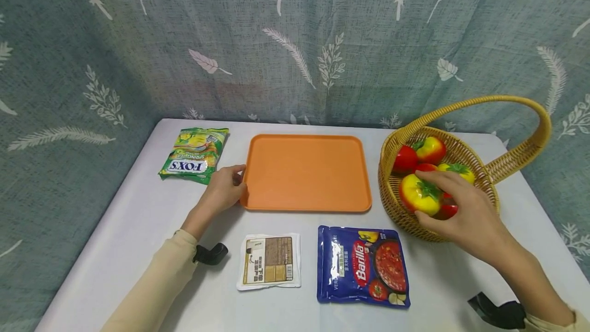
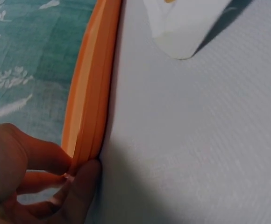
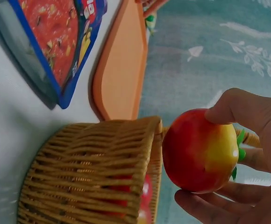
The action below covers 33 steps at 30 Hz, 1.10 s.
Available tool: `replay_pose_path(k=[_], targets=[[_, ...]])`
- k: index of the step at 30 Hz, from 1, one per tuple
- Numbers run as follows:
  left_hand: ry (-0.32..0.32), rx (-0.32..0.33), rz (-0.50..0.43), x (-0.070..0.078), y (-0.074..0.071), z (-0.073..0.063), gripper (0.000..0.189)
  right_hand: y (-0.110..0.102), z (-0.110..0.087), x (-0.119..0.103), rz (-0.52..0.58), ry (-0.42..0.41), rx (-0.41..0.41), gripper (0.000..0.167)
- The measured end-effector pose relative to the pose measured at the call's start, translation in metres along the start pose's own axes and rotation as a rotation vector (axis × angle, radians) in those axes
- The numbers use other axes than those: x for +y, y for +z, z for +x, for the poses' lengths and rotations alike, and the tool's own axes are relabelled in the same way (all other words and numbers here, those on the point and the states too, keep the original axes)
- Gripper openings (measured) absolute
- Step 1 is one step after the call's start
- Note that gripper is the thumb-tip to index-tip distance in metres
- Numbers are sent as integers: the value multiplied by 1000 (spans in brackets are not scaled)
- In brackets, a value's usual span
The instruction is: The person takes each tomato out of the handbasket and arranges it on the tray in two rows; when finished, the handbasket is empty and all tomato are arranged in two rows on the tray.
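My left hand [image 1: 223,189] is at the left edge of a flat orange tray [image 1: 306,173], pinching its rim between thumb and fingers; the left wrist view shows this tray edge [image 2: 89,93] up close. My right hand [image 1: 472,216] grips a round red-and-yellow fruit [image 3: 198,151] with a green leafy top, thumb on one side and fingers on the other. In the right wrist view the fruit is just beyond the rim of a wicker basket [image 3: 86,163]. More red and yellow fruits, among them a red one [image 1: 405,159], lie in the basket.
A tall arched handle [image 1: 488,99] rises over the basket. A blue Barilla pouch [image 1: 363,266] and a small white-and-brown packet [image 1: 269,262] lie in front of the tray. Left of it is a green Fox's bag [image 1: 193,153]. Patterned curtain [image 1: 249,60] hangs behind the table.
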<state>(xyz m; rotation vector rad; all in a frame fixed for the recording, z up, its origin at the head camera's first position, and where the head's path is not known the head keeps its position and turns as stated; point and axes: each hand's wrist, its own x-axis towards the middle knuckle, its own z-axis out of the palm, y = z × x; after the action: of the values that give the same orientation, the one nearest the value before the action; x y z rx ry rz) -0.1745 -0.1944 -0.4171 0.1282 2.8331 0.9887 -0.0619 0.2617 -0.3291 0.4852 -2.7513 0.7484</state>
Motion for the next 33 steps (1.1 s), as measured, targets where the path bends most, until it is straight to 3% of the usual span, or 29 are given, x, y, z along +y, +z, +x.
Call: replay_pose_path(k=[7, 20, 33], targets=[[59, 7, 8, 2, 4, 4, 54, -1, 0, -14, 26, -26, 1, 74], [-15, -26, -43, -2, -3, 2, 55, 19, 16, -32, 92, -108, -22, 71], [-5, -10, -28, -3, 0, 2, 54, 31, 31, -38, 108, -112, -72, 68]])
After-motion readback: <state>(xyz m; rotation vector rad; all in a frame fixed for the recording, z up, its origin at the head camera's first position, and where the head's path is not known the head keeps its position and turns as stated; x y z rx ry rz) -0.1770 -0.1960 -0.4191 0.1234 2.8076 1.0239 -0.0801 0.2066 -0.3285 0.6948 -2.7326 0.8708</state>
